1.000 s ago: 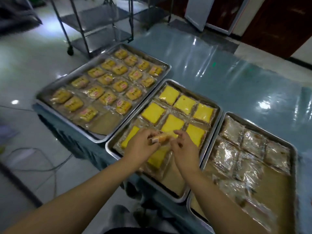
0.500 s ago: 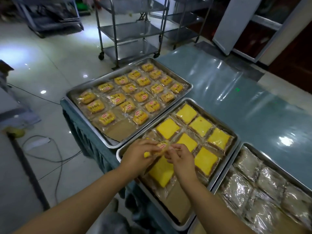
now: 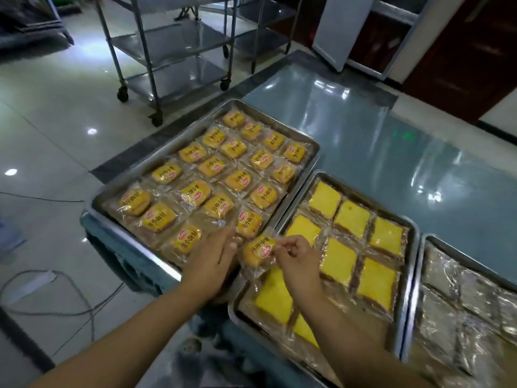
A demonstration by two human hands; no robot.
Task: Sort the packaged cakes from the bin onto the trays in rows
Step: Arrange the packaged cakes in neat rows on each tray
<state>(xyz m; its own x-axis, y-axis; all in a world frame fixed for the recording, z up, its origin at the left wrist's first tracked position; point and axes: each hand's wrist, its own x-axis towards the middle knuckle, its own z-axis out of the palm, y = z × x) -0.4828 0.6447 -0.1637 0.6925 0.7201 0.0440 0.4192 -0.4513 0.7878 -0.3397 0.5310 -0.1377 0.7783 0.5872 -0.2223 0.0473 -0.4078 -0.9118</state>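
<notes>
A small wrapped bread cake with a red logo hangs over the gap between two metal trays. My right hand pinches the right end of its wrapper. My left hand lies beside it with fingers stretched over the near right corner of the left tray, which holds several rows of the same small cakes. The middle tray carries flat yellow square cakes in clear wrap. The right tray holds pale cakes in shiny wrap. No bin is in view.
The trays sit side by side on a teal table covered with glossy film. Steel wheeled racks stand on the tiled floor beyond. A white power strip and cables lie on the floor at left.
Both hands moved left from over the middle tray to the edge of the left tray, carrying the small cake. My left hand let go of it and spread out. The camera swung left.
</notes>
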